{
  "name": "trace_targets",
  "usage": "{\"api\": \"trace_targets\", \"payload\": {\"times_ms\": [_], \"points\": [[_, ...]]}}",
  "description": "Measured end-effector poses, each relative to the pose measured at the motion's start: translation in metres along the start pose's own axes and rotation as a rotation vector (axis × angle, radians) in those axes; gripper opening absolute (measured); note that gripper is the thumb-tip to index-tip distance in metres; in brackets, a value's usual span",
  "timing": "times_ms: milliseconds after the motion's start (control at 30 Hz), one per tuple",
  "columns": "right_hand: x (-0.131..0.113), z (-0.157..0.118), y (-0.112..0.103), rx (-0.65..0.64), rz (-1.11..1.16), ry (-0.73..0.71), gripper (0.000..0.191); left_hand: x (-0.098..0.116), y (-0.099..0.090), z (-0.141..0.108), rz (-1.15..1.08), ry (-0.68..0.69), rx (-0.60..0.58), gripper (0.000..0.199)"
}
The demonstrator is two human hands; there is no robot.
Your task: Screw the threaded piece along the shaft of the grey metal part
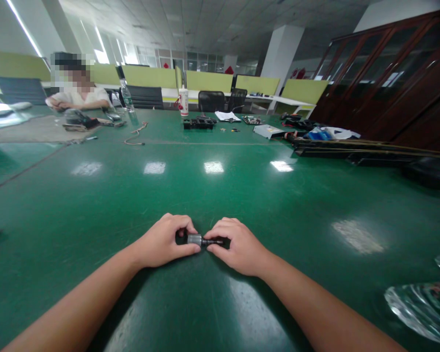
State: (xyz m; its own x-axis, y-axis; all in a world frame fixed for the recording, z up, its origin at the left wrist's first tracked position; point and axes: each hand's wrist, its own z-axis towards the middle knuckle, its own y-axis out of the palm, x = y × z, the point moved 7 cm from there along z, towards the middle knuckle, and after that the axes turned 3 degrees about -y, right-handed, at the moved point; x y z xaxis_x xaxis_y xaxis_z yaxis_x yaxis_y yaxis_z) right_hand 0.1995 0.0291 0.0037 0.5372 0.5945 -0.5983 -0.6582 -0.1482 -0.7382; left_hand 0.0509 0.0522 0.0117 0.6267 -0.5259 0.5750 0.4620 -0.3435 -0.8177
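Near the front middle of the green table, a small silver metal cylinder (194, 239) lies sideways between the thumb and fingers of my left hand (167, 240). From its right end extends a dark threaded rod (213, 242). My right hand (239, 245) has its thumb and fingertips closed around that rod, close to where it meets the cylinder. The fingertips of both hands are almost touching. The far end of the rod points into my right palm, and the cylinder's left end is partly hidden in the shadow of my left hand.
The green table (190, 190) reaches far forward. Clear plastic (421, 310) lies at the right front edge. Black rails (326, 149), a silver box (268, 131), a black part (199, 123) and bottles stand further back. A person (82, 95) sits at the far left.
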Motion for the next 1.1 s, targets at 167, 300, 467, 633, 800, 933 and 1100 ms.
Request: {"api": "trace_targets", "payload": {"times_ms": [167, 300, 467, 633, 800, 933, 1100], "points": [[0.0009, -0.0002, -0.0015, 0.001, 0.004, 0.010, 0.015, -0.0001, -0.0005, -0.0003, 0.000, -0.009, -0.003, 0.024], [0.0011, -0.0005, -0.0022, 0.005, 0.009, 0.008, 0.015, 0.0003, -0.0010, 0.0001, -0.005, -0.004, 0.005, 0.023], [0.0010, -0.0008, -0.0030, 0.014, 0.028, 0.011, 0.015, -0.0007, 0.0004, 0.0012, -0.003, -0.014, 0.002, 0.024], [0.0012, -0.0012, -0.0035, 0.017, 0.039, 0.011, 0.016, -0.0008, 0.0006, 0.0003, -0.002, -0.006, 0.002, 0.025], [0.0011, -0.0020, -0.0038, 0.020, 0.041, 0.011, 0.016, -0.0005, 0.0000, 0.0000, -0.006, -0.002, 0.002, 0.024], [0.0008, -0.0016, -0.0038, 0.012, 0.025, 0.016, 0.016, 0.0002, -0.0008, -0.0001, -0.009, -0.001, 0.004, 0.024], [0.0036, -0.0007, -0.0024, 0.008, -0.006, 0.059, 0.013, 0.0001, -0.0009, 0.0001, -0.006, 0.005, 0.013, 0.022]]}}
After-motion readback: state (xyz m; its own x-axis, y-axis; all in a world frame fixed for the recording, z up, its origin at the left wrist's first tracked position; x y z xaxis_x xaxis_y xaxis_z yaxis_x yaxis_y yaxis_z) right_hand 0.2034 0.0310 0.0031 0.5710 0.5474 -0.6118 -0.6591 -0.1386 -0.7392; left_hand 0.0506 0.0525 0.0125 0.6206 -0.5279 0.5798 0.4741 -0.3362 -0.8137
